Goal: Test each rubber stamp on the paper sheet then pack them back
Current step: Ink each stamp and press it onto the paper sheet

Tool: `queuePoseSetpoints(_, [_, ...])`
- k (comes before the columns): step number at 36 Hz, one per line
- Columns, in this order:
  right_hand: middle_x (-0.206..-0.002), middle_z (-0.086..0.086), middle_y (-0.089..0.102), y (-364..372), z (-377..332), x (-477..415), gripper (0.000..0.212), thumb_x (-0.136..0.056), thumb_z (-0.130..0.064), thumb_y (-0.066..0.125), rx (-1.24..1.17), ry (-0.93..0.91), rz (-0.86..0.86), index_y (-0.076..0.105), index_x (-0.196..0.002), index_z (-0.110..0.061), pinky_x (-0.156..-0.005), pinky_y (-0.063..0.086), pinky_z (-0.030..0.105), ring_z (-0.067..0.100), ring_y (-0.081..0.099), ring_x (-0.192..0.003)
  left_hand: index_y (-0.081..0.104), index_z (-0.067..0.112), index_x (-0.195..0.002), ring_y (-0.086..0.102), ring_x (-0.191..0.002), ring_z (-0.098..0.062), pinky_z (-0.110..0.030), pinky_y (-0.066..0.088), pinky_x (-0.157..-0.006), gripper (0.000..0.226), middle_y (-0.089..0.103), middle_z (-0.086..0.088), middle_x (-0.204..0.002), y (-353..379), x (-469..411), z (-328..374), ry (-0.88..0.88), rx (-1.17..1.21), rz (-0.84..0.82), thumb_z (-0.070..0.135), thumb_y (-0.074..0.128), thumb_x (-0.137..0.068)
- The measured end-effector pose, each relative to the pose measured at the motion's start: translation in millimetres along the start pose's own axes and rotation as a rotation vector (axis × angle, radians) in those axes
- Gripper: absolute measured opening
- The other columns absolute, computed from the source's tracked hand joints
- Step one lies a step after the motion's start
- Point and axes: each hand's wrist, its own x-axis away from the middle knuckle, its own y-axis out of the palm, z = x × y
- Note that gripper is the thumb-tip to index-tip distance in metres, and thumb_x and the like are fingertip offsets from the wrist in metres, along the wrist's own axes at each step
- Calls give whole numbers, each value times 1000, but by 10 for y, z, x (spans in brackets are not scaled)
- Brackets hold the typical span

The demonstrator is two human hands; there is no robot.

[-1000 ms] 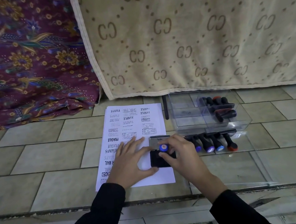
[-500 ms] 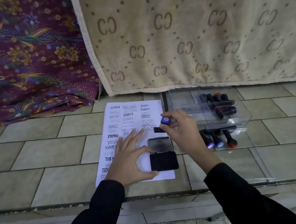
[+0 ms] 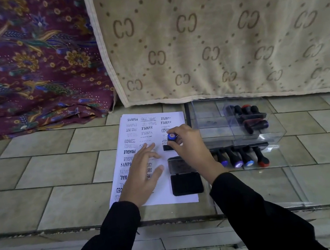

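Floor: pale green-grey tiles [image 3: 37, 173], with a beige patterned blanket [image 3: 220, 29] hanging down at the back and a maroon floral cloth [image 3: 20, 61] to its left.
Paper sheet: the white paper sheet [image 3: 167, 198] lies flat on the tiles just below the blanket's edge, covered in black prints such as SAMPLE, EXPRESS and FRAGILE.
Left hand: the left hand [image 3: 143, 171] rests palm down on the sheet with its fingers spread apart, gripping nothing.
Right hand: the right hand [image 3: 191, 144] is pinched around a blue-capped stamp [image 3: 170, 137], which stands upright with its black base on the upper right part of the sheet.
Ink pad: an open ink pad [image 3: 185, 174] sits on the sheet's lower right part, just below the right hand, lid hinged back.
Clear box: a transparent box [image 3: 209, 122] lies right of the sheet, with a few dark stamps inside [image 3: 251, 117].
Loose stamps: four more stamps [image 3: 242, 158] lie in a row in front of the box, on a clear lid [image 3: 287, 181]; three caps look blue or violet, one red.
Sleeves: both arms wear black sleeves [image 3: 114, 245].
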Motion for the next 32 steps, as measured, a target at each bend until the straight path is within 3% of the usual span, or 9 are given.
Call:
queuePoseSetpoints(5, [-102,12,62,56,-9,-8,27,-81,-12,71,50,-11,2,67,-108,-8,-76,53,38,27,65,-77,54,29,-110,20,-139,7,-34,24,-112,26,44,25,-138,-9,-36,-65,-95,147,82,8,48,-97])
queuePoseSetpoints(9, [-99,10,61,104,12,-1,27,-81,-10,71,47,-4,3,67,-107,-7,-71,39,9,21,63,-72,54,33,-112,26,-133,15,-24,24,-109,28,46,30,-135,-45,-78,-112,-207,259,102,11,44,-98])
queuePoseSetpoints(14, [-99,6,58,164,13,39,24,-84,-8,67,29,8,12,67,-108,-9,-69,46,18,9,52,-67,54,34,-113,36,-124,18,-8,26,-96,32,47,34,-129,-61,-100,-118,-256,302,122,8,43,-97])
queuePoseSetpoints(18, [-100,5,57,190,21,58,26,-86,-10,65,46,10,8,66,-112,-10,-69,47,21,6,48,-72,53,29,-114,39,-122,16,-2,27,-93,32,48,24,-130,-54,-129,-89,-262,241,113,4,42,-96])
queuePoseSetpoints(20, [-102,6,57,193,23,38,27,-87,-10,65,42,22,3,65,-114,-10,-70,46,19,7,49,-72,54,25,-115,42,-123,5,-7,31,-96,32,48,16,-130,-41,-154,-74,-261,161,100,3,41,-96])
queuePoseSetpoints(24, [-104,6,56,213,27,41,29,-88,-12,64,75,39,-5,64,-117,-11,-73,49,24,13,53,-77,60,17,-109,49,-118,-17,-32,41,-100,29,53,6,-120,-33,-211,-96,-182,-131,45,-1,46,-91])
queuePoseSetpoints(27, [-106,7,55,229,35,87,30,-89,-11,62,70,35,-26,62,-119,-10,-76,51,26,20,60,-81,64,13,-106,49,-115,-18,-29,42,-97,26,59,2,-116,-39,-225,-152,-75,-337,60,-1,50,-88])
queuePoseSetpoints(32, [-105,10,55,225,7,37,31,-90,-11,60,95,47,-26,61,-121,-9,-78,52,33,25,61,-82,65,14,-104,49,-116,-18,-30,39,-98,24,60,1,-120,3,-189,-193,-21,-403,100,2,51,-89])
